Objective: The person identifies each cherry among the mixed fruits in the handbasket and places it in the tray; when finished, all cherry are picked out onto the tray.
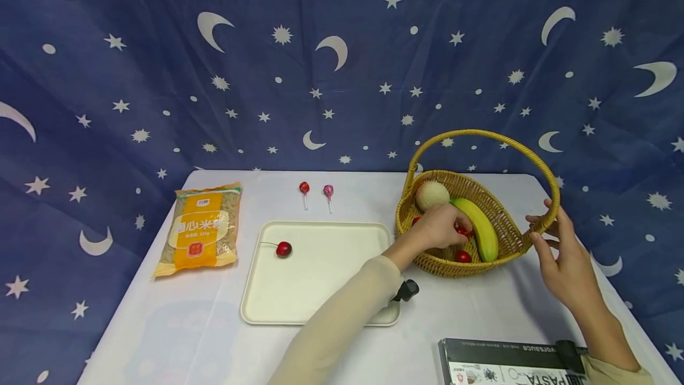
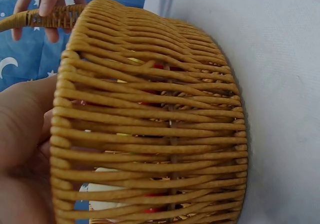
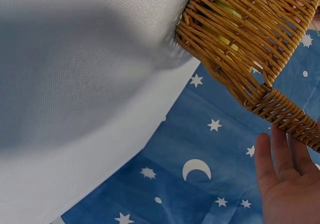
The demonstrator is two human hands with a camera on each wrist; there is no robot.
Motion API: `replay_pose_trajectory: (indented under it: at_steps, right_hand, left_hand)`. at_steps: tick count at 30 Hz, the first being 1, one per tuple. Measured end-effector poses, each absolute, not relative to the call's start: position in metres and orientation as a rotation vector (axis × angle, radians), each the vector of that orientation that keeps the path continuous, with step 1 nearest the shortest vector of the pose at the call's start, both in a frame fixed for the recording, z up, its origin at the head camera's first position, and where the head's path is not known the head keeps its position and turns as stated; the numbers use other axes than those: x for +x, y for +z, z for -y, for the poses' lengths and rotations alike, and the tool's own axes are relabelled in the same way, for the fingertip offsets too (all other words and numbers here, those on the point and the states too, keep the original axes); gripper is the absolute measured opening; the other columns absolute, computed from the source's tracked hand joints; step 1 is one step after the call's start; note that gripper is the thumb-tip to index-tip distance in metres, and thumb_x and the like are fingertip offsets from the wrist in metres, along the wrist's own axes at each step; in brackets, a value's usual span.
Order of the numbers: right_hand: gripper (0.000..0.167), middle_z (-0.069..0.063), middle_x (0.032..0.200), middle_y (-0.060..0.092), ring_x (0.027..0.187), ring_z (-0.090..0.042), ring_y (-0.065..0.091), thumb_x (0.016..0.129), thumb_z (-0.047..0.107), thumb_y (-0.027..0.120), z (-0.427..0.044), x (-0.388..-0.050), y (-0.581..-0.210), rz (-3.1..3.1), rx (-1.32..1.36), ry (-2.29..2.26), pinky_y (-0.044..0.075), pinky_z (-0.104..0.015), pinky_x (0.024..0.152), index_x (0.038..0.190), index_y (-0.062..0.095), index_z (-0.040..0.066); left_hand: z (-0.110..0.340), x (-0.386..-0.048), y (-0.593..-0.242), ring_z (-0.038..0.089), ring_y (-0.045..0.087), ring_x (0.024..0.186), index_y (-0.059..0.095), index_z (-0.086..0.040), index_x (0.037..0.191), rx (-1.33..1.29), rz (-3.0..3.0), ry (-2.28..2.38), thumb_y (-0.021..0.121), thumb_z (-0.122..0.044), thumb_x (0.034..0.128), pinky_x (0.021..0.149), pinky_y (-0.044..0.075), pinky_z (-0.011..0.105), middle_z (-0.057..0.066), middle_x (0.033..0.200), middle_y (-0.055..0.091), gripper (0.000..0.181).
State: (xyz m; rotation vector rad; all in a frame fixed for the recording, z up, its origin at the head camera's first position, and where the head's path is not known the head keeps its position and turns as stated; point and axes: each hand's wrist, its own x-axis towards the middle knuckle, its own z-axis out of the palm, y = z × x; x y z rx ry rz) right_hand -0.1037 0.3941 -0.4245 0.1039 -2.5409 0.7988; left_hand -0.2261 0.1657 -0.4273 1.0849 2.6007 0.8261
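The yellow wicker basket stands at the back right of the table, its handle upright. My left hand reaches inside, fingers curled down at a red cherry beside the banana; the left wrist view shows mostly basket weave, which hides the fingertips. Another cherry and a pale round fruit lie in the basket. At the handle's right base, my right hand holds the handle between thumb and fingers; in the right wrist view the fingers lie against the wrapped handle.
Left of the basket lies a cream tray with one stemmed cherry. Two lollipops lie behind it. An orange pasta bag is at the left, a dark pasta box at the front right.
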Motion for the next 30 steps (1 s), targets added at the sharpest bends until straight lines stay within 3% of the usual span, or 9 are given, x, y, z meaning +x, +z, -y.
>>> replay_pose_trajectory:
  at_steps: [4, 11, 15, 17, 19, 22, 24, 26, 30]
  right_hand:
    - [0.078, -0.023, 0.138, 0.065, 0.114, 0.032, 0.036, 0.107, 0.006, 0.060, -0.395, -0.104, -0.425, 2.553, 0.095, 0.800, 0.027, 0.011, 0.091, 0.169, 0.021, 0.033]
    - [0.078, -0.024, 0.138, 0.066, 0.114, 0.032, 0.036, 0.107, 0.006, 0.060, -0.394, -0.104, -0.425, 2.552, 0.087, 0.786, 0.027, 0.011, 0.091, 0.170, 0.021, 0.032]
    - [0.079, -0.025, 0.138, 0.066, 0.114, 0.031, 0.037, 0.107, 0.006, 0.060, -0.395, -0.104, -0.424, 2.551, 0.086, 0.794, 0.027, 0.011, 0.091, 0.170, 0.020, 0.034]
    - [0.079, -0.024, 0.138, 0.066, 0.114, 0.031, 0.037, 0.108, 0.007, 0.060, -0.395, -0.104, -0.424, 2.555, 0.085, 0.794, 0.028, 0.011, 0.091, 0.170, 0.020, 0.034]
    - [0.079, -0.024, 0.138, 0.066, 0.113, 0.031, 0.037, 0.108, 0.007, 0.060, -0.395, -0.104, -0.424, 2.558, 0.081, 0.793, 0.028, 0.011, 0.091, 0.170, 0.020, 0.034]
    - [0.079, -0.024, 0.138, 0.066, 0.113, 0.031, 0.037, 0.108, 0.007, 0.060, -0.396, -0.104, -0.425, 2.557, 0.079, 0.793, 0.027, 0.011, 0.091, 0.170, 0.019, 0.034]
    - [0.079, -0.024, 0.137, 0.066, 0.114, 0.031, 0.037, 0.108, 0.007, 0.060, -0.396, -0.104, -0.426, 2.553, 0.084, 0.792, 0.027, 0.011, 0.091, 0.170, 0.019, 0.034]
    - [0.079, -0.024, 0.137, 0.066, 0.114, 0.031, 0.038, 0.108, 0.006, 0.060, -0.396, -0.104, -0.426, 2.549, 0.090, 0.791, 0.027, 0.011, 0.091, 0.170, 0.020, 0.034]
    - [0.079, -0.024, 0.137, 0.066, 0.114, 0.031, 0.037, 0.108, 0.006, 0.059, -0.395, -0.104, -0.426, 2.547, 0.088, 0.785, 0.026, 0.011, 0.090, 0.170, 0.020, 0.034]
  left_hand:
    - [-0.161, -0.225, -0.426, -0.003, 0.060, 0.074, 0.082, -0.025, 0.118, 1.073, -2.607, 0.888, 0.082, -0.029, 0.0958, 0.069, 0.044, 0.008, -0.015, 0.112, 0.081, 0.023]
    - [-0.150, -0.221, -0.416, -0.002, 0.064, 0.089, 0.081, -0.020, 0.120, 1.116, -2.607, 1.032, 0.081, -0.027, 0.0966, 0.080, 0.045, 0.007, -0.010, 0.116, 0.081, 0.024]
    - [-0.143, -0.218, -0.407, 0.000, 0.069, 0.101, 0.081, -0.022, 0.118, 1.104, -2.654, 1.086, 0.081, -0.028, 0.0966, 0.117, 0.042, 0.028, -0.012, 0.114, 0.081, 0.023]
    - [-0.138, -0.216, -0.403, -0.001, 0.068, 0.102, 0.081, -0.023, 0.118, 1.090, -2.661, 1.126, 0.081, -0.028, 0.0967, 0.123, 0.037, 0.036, -0.013, 0.112, 0.081, 0.022]
    - [-0.133, -0.214, -0.400, -0.001, 0.065, 0.100, 0.080, -0.023, 0.118, 1.080, -2.654, 1.169, 0.080, -0.028, 0.0970, 0.118, 0.040, 0.030, -0.013, 0.111, 0.080, 0.021]
    - [-0.125, -0.210, -0.397, -0.002, 0.061, 0.095, 0.080, -0.022, 0.119, 1.056, -2.620, 1.253, 0.080, -0.026, 0.0969, 0.092, 0.046, 0.012, -0.012, 0.110, 0.077, 0.023]
    - [-0.120, -0.207, -0.395, -0.001, 0.063, 0.095, 0.080, -0.021, 0.120, 1.057, -2.618, 1.292, 0.081, -0.025, 0.0967, 0.082, 0.045, 0.006, -0.010, 0.110, 0.076, 0.024]
    - [-0.116, -0.204, -0.394, 0.001, 0.065, 0.097, 0.080, -0.020, 0.120, 1.059, -2.614, 1.328, 0.081, -0.024, 0.0963, 0.079, 0.046, 0.004, -0.008, 0.111, 0.076, 0.024]
    - [-0.108, -0.198, -0.391, 0.003, 0.068, 0.106, 0.080, -0.021, 0.120, 1.064, -2.620, 1.370, 0.081, -0.024, 0.0963, 0.086, 0.046, 0.005, -0.008, 0.116, 0.078, 0.024]
